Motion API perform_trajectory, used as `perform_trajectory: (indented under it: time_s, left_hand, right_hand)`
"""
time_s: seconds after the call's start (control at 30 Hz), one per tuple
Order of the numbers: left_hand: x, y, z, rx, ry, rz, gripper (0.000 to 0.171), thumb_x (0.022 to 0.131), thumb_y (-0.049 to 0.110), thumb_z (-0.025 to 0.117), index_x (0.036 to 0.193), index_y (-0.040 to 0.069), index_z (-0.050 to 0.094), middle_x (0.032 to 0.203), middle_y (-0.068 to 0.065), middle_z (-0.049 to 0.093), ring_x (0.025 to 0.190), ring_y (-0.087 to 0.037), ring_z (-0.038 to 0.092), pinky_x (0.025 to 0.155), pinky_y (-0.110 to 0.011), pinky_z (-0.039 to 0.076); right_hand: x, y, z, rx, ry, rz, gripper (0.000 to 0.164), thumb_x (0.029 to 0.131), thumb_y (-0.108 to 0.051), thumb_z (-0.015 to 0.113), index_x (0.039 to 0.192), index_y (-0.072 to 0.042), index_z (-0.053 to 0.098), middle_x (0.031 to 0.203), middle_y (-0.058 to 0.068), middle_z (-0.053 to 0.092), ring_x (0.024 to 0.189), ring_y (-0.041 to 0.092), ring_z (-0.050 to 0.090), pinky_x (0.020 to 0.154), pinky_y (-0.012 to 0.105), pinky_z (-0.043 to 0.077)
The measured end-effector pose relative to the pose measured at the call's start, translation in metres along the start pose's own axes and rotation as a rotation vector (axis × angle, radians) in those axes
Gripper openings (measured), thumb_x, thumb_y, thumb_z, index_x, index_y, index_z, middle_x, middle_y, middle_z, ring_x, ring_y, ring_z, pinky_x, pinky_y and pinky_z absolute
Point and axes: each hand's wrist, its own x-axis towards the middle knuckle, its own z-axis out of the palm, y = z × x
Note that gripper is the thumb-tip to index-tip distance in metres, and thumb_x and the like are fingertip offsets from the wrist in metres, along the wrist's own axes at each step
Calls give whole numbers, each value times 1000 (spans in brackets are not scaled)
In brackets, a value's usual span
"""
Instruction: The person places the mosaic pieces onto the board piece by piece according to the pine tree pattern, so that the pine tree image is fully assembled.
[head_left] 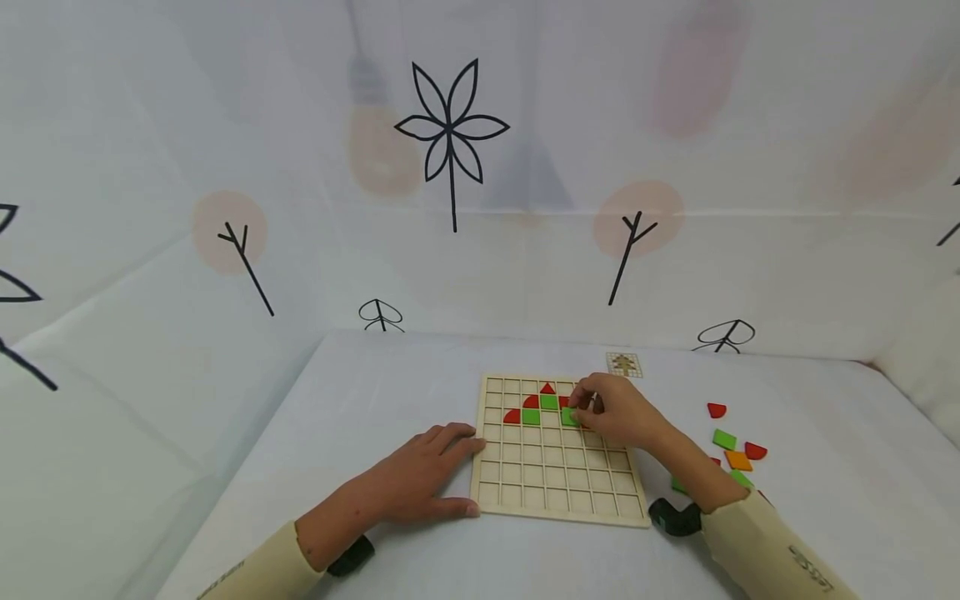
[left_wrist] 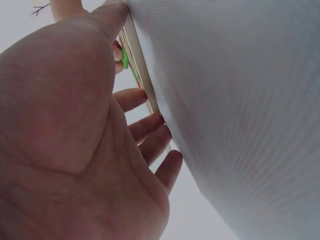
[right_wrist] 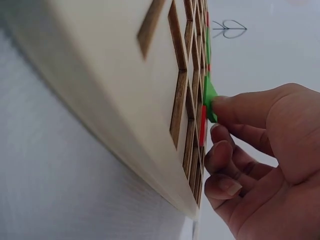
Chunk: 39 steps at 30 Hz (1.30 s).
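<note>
A wooden grid board (head_left: 525,475) lies on the white table. In its upper rows sit a red triangle (head_left: 548,388), red curved pieces (head_left: 512,416) and green squares (head_left: 531,416). My right hand (head_left: 617,408) is over the board's upper right part, pinching a green square tile (right_wrist: 210,97) between thumb and fingers. In the right wrist view that tile is tilted against the board, beside a red piece (right_wrist: 202,125) lying in the grid. Along the board's left edge rests my left hand (head_left: 420,475), fingers spread, fingertips and thumb right at the rim.
Loose red, green and orange pieces (head_left: 738,461) lie to the right of the board, some partly hidden by my right forearm. A small card (head_left: 624,364) with a tree pattern lies behind the board. White cloth with drawn plants hangs at the back.
</note>
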Motion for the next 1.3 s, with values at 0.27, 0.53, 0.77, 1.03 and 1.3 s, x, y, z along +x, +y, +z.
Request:
perform_trajectory:
  time_s: [0.27, 0.53, 0.77, 1.03, 1.3]
  left_hand:
    - [-1, 0, 0, -3, 8, 9, 86, 95, 79, 54, 164, 30, 36, 165, 5, 34, 146, -22, 42, 120, -47, 41]
    - [-1, 1, 0, -7, 7, 8, 86, 95, 78, 55, 164, 30, 36, 166, 5, 34, 146, -22, 42, 120, -47, 41]
    - [-1, 0, 1, -12, 10, 8, 86, 95, 78, 55, 164, 30, 36, 166, 5, 34, 145, -22, 42, 120, -47, 41]
    - [-1, 0, 1, -3, 12, 6, 86, 95, 78, 55, 164, 30, 36, 165, 5, 34, 145, -22, 43, 120, -47, 41]
    - [-1, -1, 0, -5, 10, 9, 86, 96, 76, 56, 164, 29, 36, 165, 4, 34, 145, -23, 43, 120, -47, 41]
  right_hand:
    - [-1, 0, 0, -8, 1, -3, 7, 93, -4, 79, 95, -10, 75, 88, -2, 65, 72, 14, 54, 64, 27, 48]
    - [-8, -6, -6, -12, 16, 37, 7, 95, -7, 77, 100, -10, 74, 92, -2, 65, 74, 15, 55, 65, 27, 50]
    - [-21, -4, -13, -36, 41, 26, 7, 96, -7, 76, 101, -10, 73, 94, -2, 65, 75, 15, 54, 64, 26, 49]
    - [-42, 3, -21, -102, 56, 72, 10, 95, -5, 76, 101, -12, 72, 92, -3, 63, 77, 15, 53, 62, 24, 47]
    - [-63, 11, -28, -146, 102, 88, 14, 92, -4, 79, 101, -12, 73, 94, -3, 63, 75, 14, 52, 62, 23, 48]
